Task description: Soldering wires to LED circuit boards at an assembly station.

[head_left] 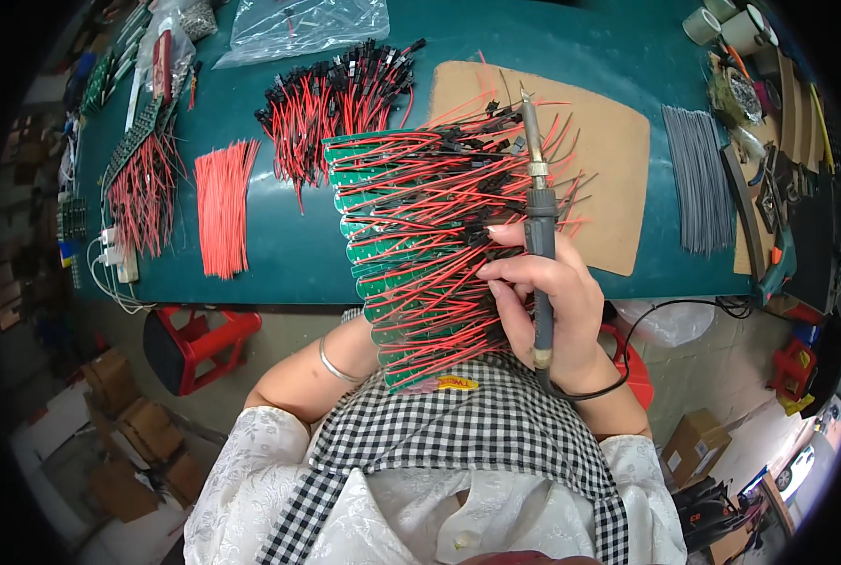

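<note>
Nearest, the right hand (552, 292) grips a soldering iron (536, 188) upright, tip away from the wires. The left hand, hidden beneath, apparently props the fanned stack of green boards (383, 254) with red wires; its grip cannot be told. Beyond lie the cork mat (618, 141) and the bench (279, 254).

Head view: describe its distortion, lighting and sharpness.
Head view: fisheye bends the table edge and leaves black corners; lighting is even, with soft shadows only; the soldering iron in the right hand and the boards are sharp; the floor boxes near the rim look softer and stretched.
</note>
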A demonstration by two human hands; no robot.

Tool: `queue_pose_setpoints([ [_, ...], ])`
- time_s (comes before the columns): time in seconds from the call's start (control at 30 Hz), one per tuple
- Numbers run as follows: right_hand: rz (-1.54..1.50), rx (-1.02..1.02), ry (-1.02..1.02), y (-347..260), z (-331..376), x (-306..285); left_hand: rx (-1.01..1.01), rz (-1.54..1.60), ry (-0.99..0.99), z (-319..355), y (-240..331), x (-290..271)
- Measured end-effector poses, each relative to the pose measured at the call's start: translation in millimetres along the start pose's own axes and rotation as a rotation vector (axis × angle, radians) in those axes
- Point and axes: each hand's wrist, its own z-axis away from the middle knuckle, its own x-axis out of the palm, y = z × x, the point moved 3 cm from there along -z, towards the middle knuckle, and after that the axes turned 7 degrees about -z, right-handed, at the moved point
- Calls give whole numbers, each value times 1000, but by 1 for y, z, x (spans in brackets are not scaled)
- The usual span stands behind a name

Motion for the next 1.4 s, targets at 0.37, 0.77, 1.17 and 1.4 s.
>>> queue_pose_setpoints([
  [0.37, -48, 58, 3, -1, -1, 0, -5, -15, 14, 2, 1, -1],
  [0.77, 37, 56, 85, 4, -4, 0, -9, -24, 21, 2, 3, -3],
  [1.17, 95, 25, -17, 9, -11, -7, -6, -28, 28, 4, 2, -3],
  [1.4, -25, 13, -107, 14, -14, -14, -11, -37, 34, 3, 0, -3],
])
